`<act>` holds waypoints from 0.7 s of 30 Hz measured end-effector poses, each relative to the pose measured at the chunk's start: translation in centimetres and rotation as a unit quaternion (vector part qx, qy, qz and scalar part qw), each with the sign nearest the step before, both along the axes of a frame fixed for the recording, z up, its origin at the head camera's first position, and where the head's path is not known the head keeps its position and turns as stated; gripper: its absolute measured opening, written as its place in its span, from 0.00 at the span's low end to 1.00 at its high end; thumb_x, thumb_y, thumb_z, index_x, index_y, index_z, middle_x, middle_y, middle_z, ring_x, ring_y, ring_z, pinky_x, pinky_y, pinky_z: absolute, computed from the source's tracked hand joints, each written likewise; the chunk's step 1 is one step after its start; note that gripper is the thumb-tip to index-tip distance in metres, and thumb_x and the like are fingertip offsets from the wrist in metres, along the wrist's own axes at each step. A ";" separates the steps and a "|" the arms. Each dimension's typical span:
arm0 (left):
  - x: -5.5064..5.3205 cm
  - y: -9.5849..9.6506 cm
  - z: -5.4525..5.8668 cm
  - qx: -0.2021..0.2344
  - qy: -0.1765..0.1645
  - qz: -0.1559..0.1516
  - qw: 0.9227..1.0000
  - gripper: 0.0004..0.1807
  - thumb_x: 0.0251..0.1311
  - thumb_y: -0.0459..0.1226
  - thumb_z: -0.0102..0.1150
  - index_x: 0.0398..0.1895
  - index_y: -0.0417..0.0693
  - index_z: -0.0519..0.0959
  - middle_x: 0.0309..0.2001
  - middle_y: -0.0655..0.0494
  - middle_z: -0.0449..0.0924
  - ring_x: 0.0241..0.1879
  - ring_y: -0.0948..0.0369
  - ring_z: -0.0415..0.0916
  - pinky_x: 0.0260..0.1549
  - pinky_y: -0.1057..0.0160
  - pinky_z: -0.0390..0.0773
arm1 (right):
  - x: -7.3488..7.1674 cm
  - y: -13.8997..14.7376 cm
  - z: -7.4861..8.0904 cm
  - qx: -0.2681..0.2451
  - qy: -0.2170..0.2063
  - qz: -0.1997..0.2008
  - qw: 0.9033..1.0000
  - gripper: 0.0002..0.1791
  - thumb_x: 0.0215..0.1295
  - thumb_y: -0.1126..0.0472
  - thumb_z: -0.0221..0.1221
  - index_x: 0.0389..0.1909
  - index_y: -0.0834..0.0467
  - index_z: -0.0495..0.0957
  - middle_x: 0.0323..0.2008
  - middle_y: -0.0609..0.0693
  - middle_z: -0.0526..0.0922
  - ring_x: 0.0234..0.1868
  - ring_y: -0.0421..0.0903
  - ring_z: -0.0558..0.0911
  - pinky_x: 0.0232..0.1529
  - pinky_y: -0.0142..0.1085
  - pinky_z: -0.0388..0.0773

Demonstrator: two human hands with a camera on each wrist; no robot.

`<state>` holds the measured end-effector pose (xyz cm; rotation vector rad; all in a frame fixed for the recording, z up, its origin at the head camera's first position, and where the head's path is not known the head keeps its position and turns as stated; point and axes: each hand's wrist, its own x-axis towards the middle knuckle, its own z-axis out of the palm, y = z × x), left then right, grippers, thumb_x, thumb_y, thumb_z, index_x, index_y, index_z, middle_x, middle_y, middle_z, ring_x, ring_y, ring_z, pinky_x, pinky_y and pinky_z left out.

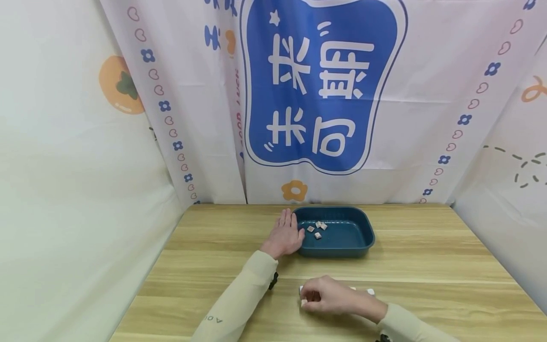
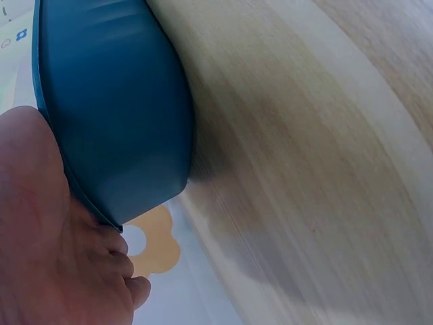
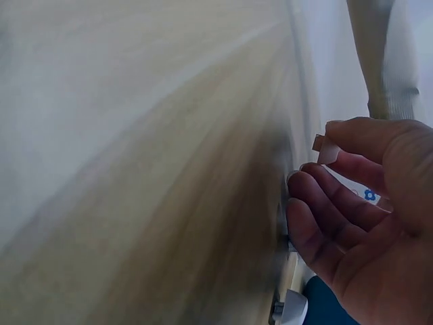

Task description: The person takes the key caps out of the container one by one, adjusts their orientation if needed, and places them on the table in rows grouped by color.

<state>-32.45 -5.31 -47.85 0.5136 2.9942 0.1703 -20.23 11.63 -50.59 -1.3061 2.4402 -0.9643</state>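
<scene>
My left hand (image 1: 285, 233) rests against the left end of a dark teal tray (image 1: 367, 228), fingers extended forward and thumb over the rim. In the left wrist view, the tray's outer wall (image 2: 122, 115) stands beside that hand. Several small white cubes (image 1: 317, 235) lie in the tray's left half, some with reddish marks. Nearer the front, my right hand (image 1: 331, 295) pinches one small white cube (image 3: 328, 150) between thumb and index finger; one face of it looks brown. Behind this hand, more white pieces (image 1: 370, 291) sit on the table, partly hidden.
The wood-grain table (image 1: 205, 285) extends on both sides of the tray. A printed white cloth (image 1: 427, 133) with a blue panel hangs along its back edge, just behind the tray. Pale cloth walls (image 1: 77, 190) stand at the left and right.
</scene>
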 end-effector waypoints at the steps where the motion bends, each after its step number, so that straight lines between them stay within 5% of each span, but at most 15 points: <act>1: 0.0 0.0 0.0 -0.002 -0.001 0.000 1.000 0.37 0.76 0.53 0.26 0.78 0.38 0.45 0.80 0.41 0.35 0.79 0.48 0.33 0.76 0.50 0.47 | 0.0 -0.1 0.0 0.002 0.002 0.002 1.000 0.04 0.66 0.56 0.62 0.36 0.51 0.81 0.28 0.35 0.77 0.29 0.25 0.72 0.30 0.21 0.74; 21: 0.1 0.0 -0.1 0.002 0.001 0.000 1.000 0.37 0.76 0.52 0.27 0.78 0.38 0.45 0.80 0.41 0.36 0.79 0.48 0.33 0.76 0.50 0.47 | 0.8 -0.6 -0.2 0.055 0.069 -0.007 0.996 0.04 0.65 0.55 0.63 0.38 0.50 0.82 0.30 0.37 0.77 0.30 0.27 0.73 0.31 0.20 0.71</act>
